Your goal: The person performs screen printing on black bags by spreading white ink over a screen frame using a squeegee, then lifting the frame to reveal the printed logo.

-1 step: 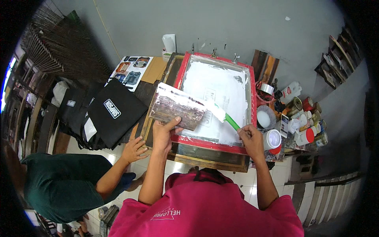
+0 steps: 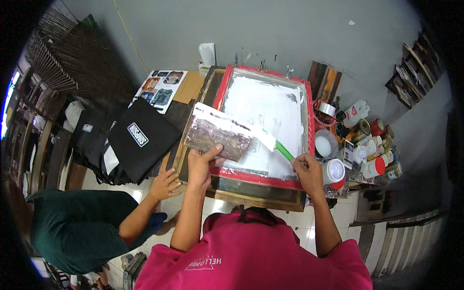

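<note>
My left hand (image 2: 199,166) grips a wide wooden squeegee (image 2: 217,135), its far edge coated in white ink. In my right hand (image 2: 309,173) is a spatula with a green handle (image 2: 284,151). White ink covers the spatula's blade (image 2: 266,139), which meets the squeegee's right end. Both tools are above a screen-printing frame (image 2: 311,121) with red edges. White ink (image 2: 258,94) spreads over the mesh, and a faint printed shape shows through. The squeegee hides the frame's near left part.
Black bags (image 2: 150,140) lie left of the screen, beside a printed picture sheet (image 2: 162,89). A co-worker's hand (image 2: 166,185) rests near the table's left edge. At the right stand an open white ink tub (image 2: 334,171), a phone (image 2: 348,153) and several cans (image 2: 360,130). Clamps (image 2: 262,65) line the screen's far edge.
</note>
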The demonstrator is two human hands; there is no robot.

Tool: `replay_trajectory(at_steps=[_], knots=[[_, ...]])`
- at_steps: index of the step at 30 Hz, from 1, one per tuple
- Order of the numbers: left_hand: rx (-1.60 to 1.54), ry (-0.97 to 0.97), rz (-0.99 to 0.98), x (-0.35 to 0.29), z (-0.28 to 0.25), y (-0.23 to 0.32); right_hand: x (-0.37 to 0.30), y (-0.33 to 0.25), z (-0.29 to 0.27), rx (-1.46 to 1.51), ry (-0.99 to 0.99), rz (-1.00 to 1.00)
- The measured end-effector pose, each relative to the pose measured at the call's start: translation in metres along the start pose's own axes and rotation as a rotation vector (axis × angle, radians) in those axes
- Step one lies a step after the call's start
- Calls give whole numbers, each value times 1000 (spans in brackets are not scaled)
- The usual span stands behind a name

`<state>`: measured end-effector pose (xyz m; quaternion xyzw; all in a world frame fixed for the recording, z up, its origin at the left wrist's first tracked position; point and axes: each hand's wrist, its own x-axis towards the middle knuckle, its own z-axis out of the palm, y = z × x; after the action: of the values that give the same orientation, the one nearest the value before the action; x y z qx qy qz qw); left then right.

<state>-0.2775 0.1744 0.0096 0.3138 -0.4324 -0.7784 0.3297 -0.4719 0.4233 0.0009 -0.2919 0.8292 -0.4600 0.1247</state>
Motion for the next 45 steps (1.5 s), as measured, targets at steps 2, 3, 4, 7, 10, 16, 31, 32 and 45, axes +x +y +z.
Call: replay_trajectory(at_steps=[2, 3, 4, 7, 10, 16, 31, 32, 45], knots=[[33, -11, 5, 0, 1, 0, 0, 6, 4, -42, 4, -44], [57, -15, 15, 1, 1, -2, 0, 7, 6, -21, -9, -24], [80, -14, 26, 1, 0, -4, 0, 4, 8, 1, -26, -5], [103, -5, 39, -3, 7, -6, 2, -6, 17, 73, -58, 46], [178, -28, 74, -6, 4, -11, 1, -31, 24, 157, -99, 58], [241, -45, 157, -7, 4, -20, 11, -56, 39, 249, -129, -41], [143, -18, 40, 1, -11, -4, -3, -6, 10, 179, -238, 215], [160, -23, 37, 0, -11, -6, -3, -8, 13, 200, -242, 204], [198, -10, 121, -14, 0, -18, 8, -64, 30, 558, -260, 169]])
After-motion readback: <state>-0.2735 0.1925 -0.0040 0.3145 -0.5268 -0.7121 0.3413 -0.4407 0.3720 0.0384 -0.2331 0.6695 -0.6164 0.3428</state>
